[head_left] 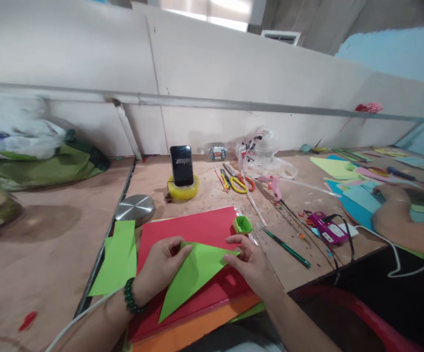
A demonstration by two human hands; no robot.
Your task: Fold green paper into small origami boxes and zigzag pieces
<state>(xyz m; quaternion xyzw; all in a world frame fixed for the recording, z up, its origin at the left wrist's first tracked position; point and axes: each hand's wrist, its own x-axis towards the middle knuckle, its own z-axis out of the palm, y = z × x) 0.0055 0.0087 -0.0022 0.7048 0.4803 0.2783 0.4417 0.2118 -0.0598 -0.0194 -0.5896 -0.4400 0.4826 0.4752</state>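
Observation:
A green sheet of paper (195,269), folded to a triangle, is held over a red sheet (182,225). My left hand (164,266), a dark green bead bracelet at its wrist, pinches the upper left corner between thumb and fingers. At the right corner, my right hand (246,259) grips the paper the same way. Just beyond my right hand stands a small green paper box (242,225). Green paper strips (118,259) lie left of the red sheet, and an orange sheet (197,332) shows under its near edge.
A phone (181,165) leans in a yellow tape roll (184,188), beside a metal disc (134,208). Scissors (238,184), a pink glue gun (273,186), a green craft knife (287,248) and a purple power strip (327,228) lie rightward. Another person's hand (391,203) works over coloured papers.

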